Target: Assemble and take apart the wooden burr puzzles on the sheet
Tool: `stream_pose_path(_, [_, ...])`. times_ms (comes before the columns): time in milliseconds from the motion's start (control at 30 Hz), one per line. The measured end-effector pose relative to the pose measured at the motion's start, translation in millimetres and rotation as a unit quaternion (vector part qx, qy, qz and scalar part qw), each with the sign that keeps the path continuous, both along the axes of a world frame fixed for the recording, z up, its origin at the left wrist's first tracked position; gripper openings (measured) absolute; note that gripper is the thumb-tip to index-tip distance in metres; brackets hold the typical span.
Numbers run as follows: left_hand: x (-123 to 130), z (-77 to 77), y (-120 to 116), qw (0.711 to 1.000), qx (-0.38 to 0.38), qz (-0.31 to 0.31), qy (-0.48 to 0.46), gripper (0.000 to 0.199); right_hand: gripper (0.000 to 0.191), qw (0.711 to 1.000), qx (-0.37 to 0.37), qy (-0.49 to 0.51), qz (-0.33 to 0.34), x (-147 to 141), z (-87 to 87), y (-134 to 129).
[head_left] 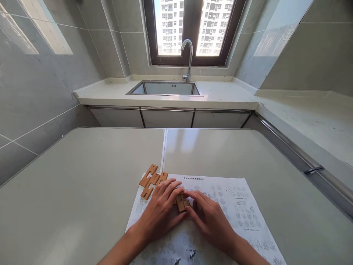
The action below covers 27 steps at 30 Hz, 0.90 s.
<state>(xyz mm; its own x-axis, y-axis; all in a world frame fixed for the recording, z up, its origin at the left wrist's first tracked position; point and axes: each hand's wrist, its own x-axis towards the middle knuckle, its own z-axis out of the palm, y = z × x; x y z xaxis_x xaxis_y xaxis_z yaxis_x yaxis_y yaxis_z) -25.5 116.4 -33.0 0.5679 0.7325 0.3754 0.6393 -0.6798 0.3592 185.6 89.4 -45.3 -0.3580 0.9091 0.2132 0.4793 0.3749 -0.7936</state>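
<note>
Printed sheet lies nearest, my right hand pinches the wooden block over it thumb-to-fingertip, can't tell if my left hand's bent fingers grip too, and uneven squeeze could skew it or a left nudge scatter the numbered pieces.

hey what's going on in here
A person sits or stands at a table, the right hand with thumb and finger on small wooden pieces, the left hand close around their other side. A printed sheet lies underneath. More flat pieces, one marked 2, lie beyond the left hand.
</note>
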Motion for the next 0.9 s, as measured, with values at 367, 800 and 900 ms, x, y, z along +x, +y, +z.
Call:
stream_pose_path(367, [-22.2, 17.6, 11.7, 0.999, -0.004, -0.024, 0.049, 0.067, 0.03, 1.0, -0.009, 0.008, 0.006, 0.5, 1.8, -0.7])
stream_pose_path(800, [-75.5, 28.9, 47.4, 0.987, -0.015, 0.13, -0.096, 0.022, 0.019, 0.998, -0.046, 0.049, 0.0, 6.7, 1.8, 3.3])
stream_pose_path(900, [-98.7, 21.6, 60.1, 0.969, -0.026, 0.216, -0.117, 0.028, 0.017, 0.997, -0.059, 0.058, -0.012, 8.9, 0.4, 3.9])
